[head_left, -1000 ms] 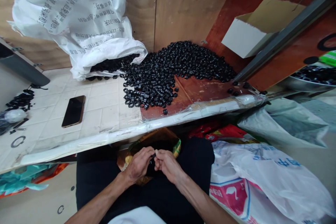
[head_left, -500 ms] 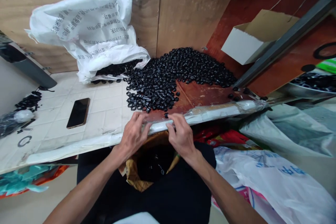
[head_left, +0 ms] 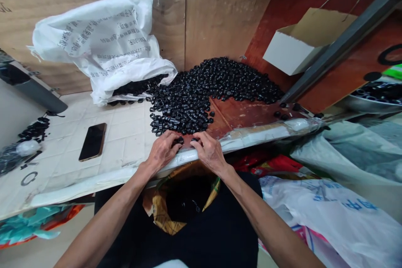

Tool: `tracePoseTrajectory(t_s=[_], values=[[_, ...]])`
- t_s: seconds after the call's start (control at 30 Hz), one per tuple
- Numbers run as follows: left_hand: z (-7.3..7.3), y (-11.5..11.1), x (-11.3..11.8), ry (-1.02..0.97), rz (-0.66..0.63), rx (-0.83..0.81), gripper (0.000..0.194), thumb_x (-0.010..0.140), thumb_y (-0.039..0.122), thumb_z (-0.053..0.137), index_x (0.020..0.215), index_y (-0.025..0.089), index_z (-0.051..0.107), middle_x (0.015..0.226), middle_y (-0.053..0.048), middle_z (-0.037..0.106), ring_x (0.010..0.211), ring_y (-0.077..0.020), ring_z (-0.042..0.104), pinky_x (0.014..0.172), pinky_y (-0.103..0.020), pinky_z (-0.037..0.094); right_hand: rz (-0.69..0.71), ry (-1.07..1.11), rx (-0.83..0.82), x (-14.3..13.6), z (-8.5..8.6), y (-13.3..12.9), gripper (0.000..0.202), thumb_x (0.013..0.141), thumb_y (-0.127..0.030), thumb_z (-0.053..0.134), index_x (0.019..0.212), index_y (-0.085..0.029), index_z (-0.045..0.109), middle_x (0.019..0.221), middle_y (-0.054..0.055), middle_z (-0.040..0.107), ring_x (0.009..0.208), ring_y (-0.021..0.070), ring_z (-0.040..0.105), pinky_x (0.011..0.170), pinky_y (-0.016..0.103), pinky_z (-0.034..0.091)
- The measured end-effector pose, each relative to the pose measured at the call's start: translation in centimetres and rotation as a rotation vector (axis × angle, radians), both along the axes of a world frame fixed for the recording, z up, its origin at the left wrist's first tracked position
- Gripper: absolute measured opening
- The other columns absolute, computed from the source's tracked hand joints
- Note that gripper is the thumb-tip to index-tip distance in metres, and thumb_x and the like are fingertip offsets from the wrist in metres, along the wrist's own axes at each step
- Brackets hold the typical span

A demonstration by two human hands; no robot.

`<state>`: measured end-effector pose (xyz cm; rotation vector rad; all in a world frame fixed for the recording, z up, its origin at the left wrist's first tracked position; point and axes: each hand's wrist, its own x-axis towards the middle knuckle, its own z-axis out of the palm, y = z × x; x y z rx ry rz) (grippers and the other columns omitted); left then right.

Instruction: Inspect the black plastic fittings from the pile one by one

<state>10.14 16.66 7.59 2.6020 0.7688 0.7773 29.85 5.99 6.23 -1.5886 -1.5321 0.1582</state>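
My left hand is closed at the table's front edge, thumb and fingers pinching a small black ring-shaped part. Just right of it, my right hand grips another small black part between thumb and fingertips. A narrow gap separates the two hands. Right behind them spreads a large heap of similar black ring-shaped parts, rising toward the back board. Below the hands, an open yellow-brown bag sits in my lap, its inside dark with a few small bright bits.
A printed white sack leans at the back left, its mouth over black parts. On the pale tabletop lie a phone and a flat grey ring. An open carton hangs near a slanted metal post. White plastic bags lie at right.
Both hands have shifted slightly back onto the table surface. A black part now shows in the left hand's fingers; the right hand still has one at its fingertips. The view tilted slightly.
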Motion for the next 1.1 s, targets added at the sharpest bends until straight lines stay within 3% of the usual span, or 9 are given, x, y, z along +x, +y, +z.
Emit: tracePoseTrajectory(t_s=[0.13, 0.27, 0.4, 0.53, 0.73, 0.83, 0.93, 1.03, 1.1], values=[[0.0, 0.1, 0.4, 0.036, -0.079, 0.046, 0.011, 0.090, 0.011, 0.061, 0.091, 0.020, 0.066, 0.109, -0.008, 0.073, 0.107, -0.0239, 0.068, 0.095, -0.040, 0.056, 0.062, 0.182, 0.029, -0.8, 0.3, 0.3, 0.011, 0.096, -0.026, 0.061, 0.101, -0.020, 0.069, 0.097, 0.007, 0.073, 0.083, 0.0199, 0.070, 0.077, 0.029, 0.054], [0.6, -0.4, 0.6, 0.013, -0.045, 0.031, 0.025, 0.087, 0.012, 0.065, 0.111, 0.020, 0.063, 0.115, -0.008, 0.068, 0.101, -0.0221, 0.067, 0.088, -0.036, 0.056, 0.048, 0.228, 0.008, -0.7, 0.0, 0.5, 0.012, 0.090, -0.022, 0.061, 0.097, -0.019, 0.071, 0.091, 0.005, 0.073, 0.075, 0.0184, 0.068, 0.074, 0.029, 0.053], [1.0, -1.3, 1.5, 0.023, 0.004, 0.046, 0.023, 0.089, 0.017, 0.065, 0.111, 0.020, 0.065, 0.108, -0.007, 0.065, 0.096, -0.0218, 0.065, 0.084, -0.034, 0.056, -0.083, 0.288, -0.004, -0.1, -0.3, 0.5, 0.017, 0.088, -0.025, 0.062, 0.102, -0.018, 0.069, 0.090, 0.005, 0.072, 0.073, 0.0179, 0.068, 0.073, 0.030, 0.054], [0.8, -1.9, 3.4, 0.087, -0.014, -0.007, 0.023, 0.095, 0.020, 0.060, 0.117, 0.020, 0.067, 0.104, -0.007, 0.065, 0.093, -0.0220, 0.067, 0.081, -0.034, 0.056, -0.032, 0.214, -0.004, 0.1, -0.3, 0.5, 0.015, 0.086, -0.024, 0.062, 0.098, -0.018, 0.068, 0.096, 0.007, 0.069, 0.075, 0.0177, 0.065, 0.074, 0.031, 0.056], [0.6, -2.0, 5.5, 0.048, -0.009, -0.046, 0.027, 0.094, 0.022, 0.063, 0.121, 0.020, 0.065, 0.111, -0.008, 0.063, 0.097, -0.0226, 0.068, 0.085, -0.034, 0.057, -0.151, 0.557, 0.031, 0.2, -1.4, -0.1, 0.037, 0.088, -0.034, 0.067, 0.120, -0.019, 0.057, 0.103, 0.008, 0.067, 0.082, 0.0186, 0.069, 0.076, 0.034, 0.062], [0.8, -1.9, 6.5, 0.079, -0.005, -0.056, 0.019, 0.094, 0.026, 0.065, 0.112, 0.020, 0.068, 0.110, -0.009, 0.064, 0.091, -0.0227, 0.067, 0.081, -0.035, 0.057, -0.195, 0.564, 0.070, 0.5, -1.5, -0.6, 0.037, 0.089, -0.036, 0.069, 0.119, -0.020, 0.055, 0.106, 0.009, 0.066, 0.085, 0.0194, 0.071, 0.078, 0.036, 0.063], [0.7, -1.7, 7.5, 0.115, -0.017, -0.066, 0.004, 0.093, 0.021, 0.064, 0.092, 0.019, 0.068, 0.097, -0.008, 0.067, 0.088, -0.0236, 0.066, 0.081, -0.036, 0.056, -0.184, 0.522, 0.072, 0.9, -0.9, -0.9, 0.024, 0.088, -0.034, 0.070, 0.105, -0.020, 0.060, 0.102, 0.008, 0.067, 0.084, 0.0198, 0.072, 0.079, 0.036, 0.064], [0.5, -1.6, 7.7, 0.028, -0.002, -0.155, 0.003, 0.089, 0.016, 0.065, 0.090, 0.018, 0.067, 0.087, -0.007, 0.068, 0.087, -0.0231, 0.067, 0.084, -0.036, 0.055, -0.151, 0.515, 0.084, 1.1, -0.3, -1.2, 0.016, 0.087, -0.033, 0.071, 0.096, -0.020, 0.067, 0.101, 0.007, 0.068, 0.086, 0.0202, 0.072, 0.083, 0.036, 0.064], [0.6, -1.9, 7.3, -0.135, 0.023, -0.357, 0.016, 0.087, 0.019, 0.069, 0.102, 0.018, 0.068, 0.088, -0.005, 0.070, 0.083, -0.0212, 0.067, 0.080, -0.035, 0.056, -0.120, 0.551, 0.103, 1.0, -0.1, -1.4, 0.016, 0.086, -0.032, 0.071, 0.097, -0.020, 0.070, 0.104, 0.008, 0.069, 0.091, 0.0207, 0.073, 0.085, 0.036, 0.064]])
